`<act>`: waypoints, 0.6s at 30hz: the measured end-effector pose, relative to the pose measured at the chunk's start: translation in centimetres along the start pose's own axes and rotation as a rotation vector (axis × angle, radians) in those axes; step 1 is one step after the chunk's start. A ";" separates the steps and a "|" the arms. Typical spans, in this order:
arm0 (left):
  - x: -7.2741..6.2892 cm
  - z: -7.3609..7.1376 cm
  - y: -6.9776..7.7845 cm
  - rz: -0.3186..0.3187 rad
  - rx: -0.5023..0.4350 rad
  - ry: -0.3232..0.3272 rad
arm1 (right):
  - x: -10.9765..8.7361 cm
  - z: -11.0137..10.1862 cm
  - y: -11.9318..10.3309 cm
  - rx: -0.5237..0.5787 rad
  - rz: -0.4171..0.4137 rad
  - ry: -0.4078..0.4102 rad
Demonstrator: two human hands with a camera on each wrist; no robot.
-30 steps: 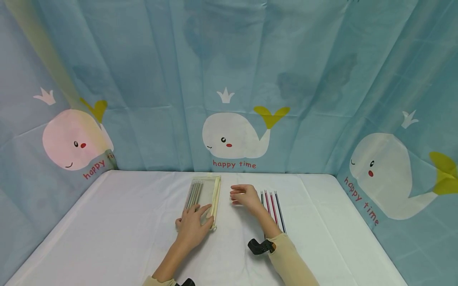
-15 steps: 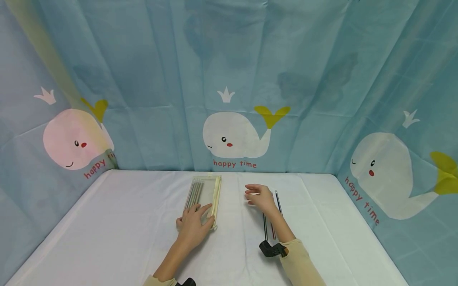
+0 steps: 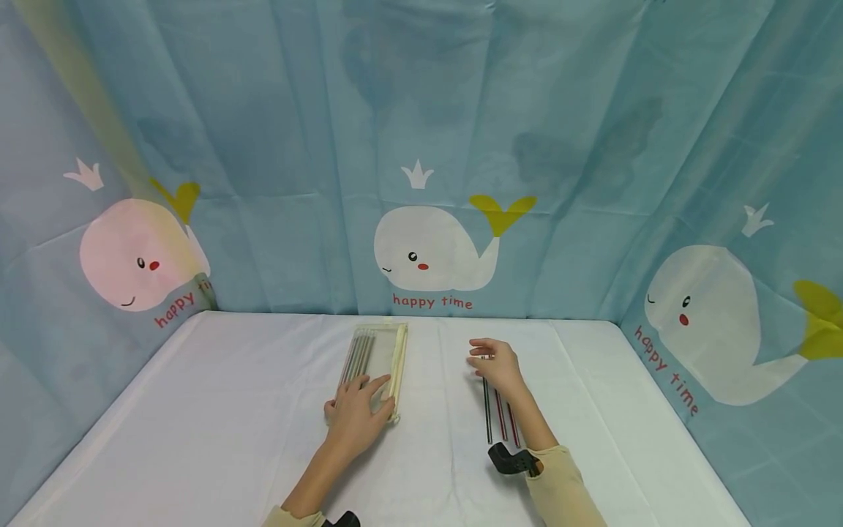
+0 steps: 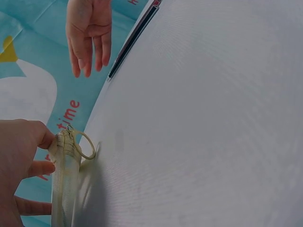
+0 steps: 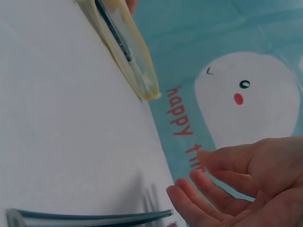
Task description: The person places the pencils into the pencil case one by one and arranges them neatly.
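A see-through pencil case (image 3: 377,355) with pale yellow edging lies on the white table, several pencils (image 3: 358,355) showing inside along its left side. My left hand (image 3: 356,421) rests across its near half with spread fingers. In the left wrist view, fingertips touch the zipper edge (image 4: 66,179) beside a ring pull (image 4: 87,146). To the right, several loose pencils (image 3: 488,417), dark and red, lie side by side. My right hand (image 3: 497,369) hovers over their far ends, fingers loosely bent and nothing held. The right wrist view shows a dark pencil (image 5: 90,219) below those fingertips.
A white cloth covers the table (image 3: 217,424). Behind and on both sides hangs a blue curtain (image 3: 296,146) printed with whales, meeting the table's far edge. Black wrist straps (image 3: 514,461) sit at the sleeves (image 3: 566,483).
My right hand has moved rightward, from between the case and the loose pencils to over the pencils' far ends. My left hand and the case stay in place.
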State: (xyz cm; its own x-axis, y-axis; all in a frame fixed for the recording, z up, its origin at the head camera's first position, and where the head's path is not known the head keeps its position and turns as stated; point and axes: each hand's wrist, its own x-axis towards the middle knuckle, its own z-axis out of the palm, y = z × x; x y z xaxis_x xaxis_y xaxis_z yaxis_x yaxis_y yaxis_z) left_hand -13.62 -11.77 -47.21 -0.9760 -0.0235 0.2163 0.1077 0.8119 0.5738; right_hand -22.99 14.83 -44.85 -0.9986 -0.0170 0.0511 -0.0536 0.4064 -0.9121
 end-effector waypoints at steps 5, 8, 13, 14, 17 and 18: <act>0.0 0.0 0.0 0.002 -0.006 -0.001 | -0.1 -0.6 0.3 -0.019 0.020 0.017; 0.0 0.1 0.0 -0.004 -0.003 -0.006 | -0.2 -0.8 0.4 -0.041 0.028 0.019; 0.0 0.2 -0.1 -0.009 0.007 -0.005 | -0.1 -1.0 0.4 -0.078 0.036 0.022; 0.0 0.2 -0.1 -0.007 0.007 -0.004 | -0.1 -1.0 0.4 -0.082 0.035 0.019; 0.0 0.1 -0.2 0.002 0.003 0.002 | -0.2 -1.0 0.2 -0.093 0.038 0.011; 0.0 0.1 -0.2 0.005 0.001 0.004 | -0.3 -1.0 0.1 -0.096 0.037 0.004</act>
State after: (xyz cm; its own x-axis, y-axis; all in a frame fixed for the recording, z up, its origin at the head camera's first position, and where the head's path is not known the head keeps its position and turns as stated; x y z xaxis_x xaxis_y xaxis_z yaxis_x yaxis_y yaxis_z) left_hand -13.69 -11.87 -47.42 -0.9746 -0.0219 0.2228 0.1126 0.8123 0.5722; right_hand -22.72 15.77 -44.57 -0.9998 0.0035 0.0197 -0.0154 0.4925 -0.8702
